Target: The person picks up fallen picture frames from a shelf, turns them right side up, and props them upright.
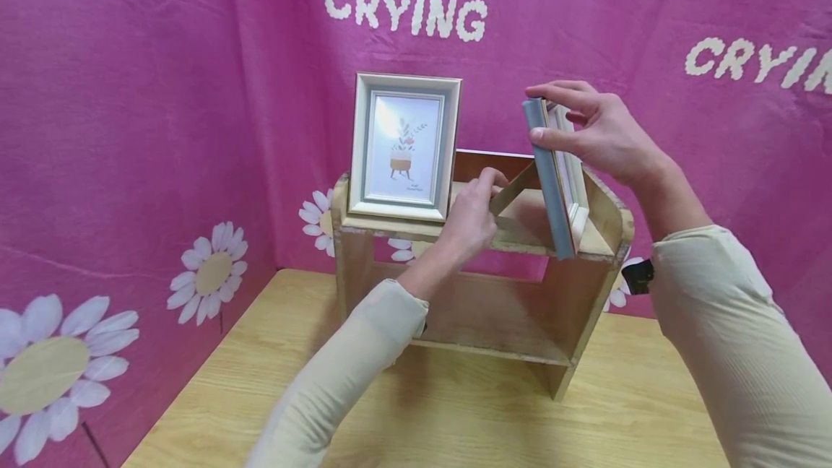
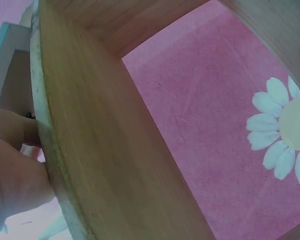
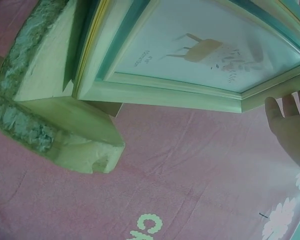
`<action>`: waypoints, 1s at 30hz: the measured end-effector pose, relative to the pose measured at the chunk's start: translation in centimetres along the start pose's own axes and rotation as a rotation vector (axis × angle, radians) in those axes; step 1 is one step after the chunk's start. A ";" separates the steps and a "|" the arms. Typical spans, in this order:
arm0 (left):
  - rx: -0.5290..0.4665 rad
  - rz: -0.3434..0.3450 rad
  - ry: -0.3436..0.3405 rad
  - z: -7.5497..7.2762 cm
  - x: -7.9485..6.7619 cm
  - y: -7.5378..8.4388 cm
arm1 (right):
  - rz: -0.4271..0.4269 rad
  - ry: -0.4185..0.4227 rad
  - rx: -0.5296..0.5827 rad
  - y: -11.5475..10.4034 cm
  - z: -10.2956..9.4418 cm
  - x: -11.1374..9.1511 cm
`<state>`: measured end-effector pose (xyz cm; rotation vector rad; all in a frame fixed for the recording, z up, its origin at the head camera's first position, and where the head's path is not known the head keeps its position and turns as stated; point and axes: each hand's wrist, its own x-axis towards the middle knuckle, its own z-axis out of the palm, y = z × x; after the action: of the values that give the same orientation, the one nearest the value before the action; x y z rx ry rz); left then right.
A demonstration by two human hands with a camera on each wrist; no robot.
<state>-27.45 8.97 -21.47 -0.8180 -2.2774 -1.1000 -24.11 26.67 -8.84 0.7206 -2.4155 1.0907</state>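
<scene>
A picture frame [image 1: 552,179] stands turned nearly edge-on at the right of the wooden shelf's [image 1: 588,309] top level. My right hand [image 1: 604,128] grips its upper end between thumb and fingers. Behind the frame its stand leg [image 1: 516,188] sticks out to the left, and my left hand [image 1: 471,215] pinches that leg. In the right wrist view the frame's front [image 3: 180,97] shows a plant print, with my right fingers [image 3: 290,107] at its far end. The left wrist view shows my left hand [image 2: 15,170] beside the shelf board [image 2: 100,125]; its fingertips are partly hidden.
A second white picture frame [image 1: 448,157] with a potted-plant print stands upright at the top level's left. The shelf stands on a wooden table [image 1: 286,352]. Pink cloth [image 1: 273,56] with daisies and white lettering hangs behind and to the left.
</scene>
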 end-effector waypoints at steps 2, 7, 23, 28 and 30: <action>0.027 0.029 0.052 0.1 -0.4 0.1 | 0.000 0.011 -0.008 0.1 -0.1 0.0; -0.024 0.153 0.241 0.6 -1.9 1.1 | 0.016 0.058 0.018 0.0 -0.2 0.1; -0.199 0.232 0.237 4.7 -3.7 3.5 | -0.002 0.179 -0.052 0.0 0.4 0.8; -0.154 0.189 0.214 4.5 -3.4 4.2 | -0.050 0.194 -0.072 0.1 0.5 1.1; -0.109 0.162 0.207 4.4 -3.3 4.5 | -0.065 0.202 -0.077 0.1 0.5 1.2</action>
<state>-22.68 13.76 -23.68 -0.8706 -1.9603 -1.1841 -25.19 26.00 -8.57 0.6270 -2.2342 0.9887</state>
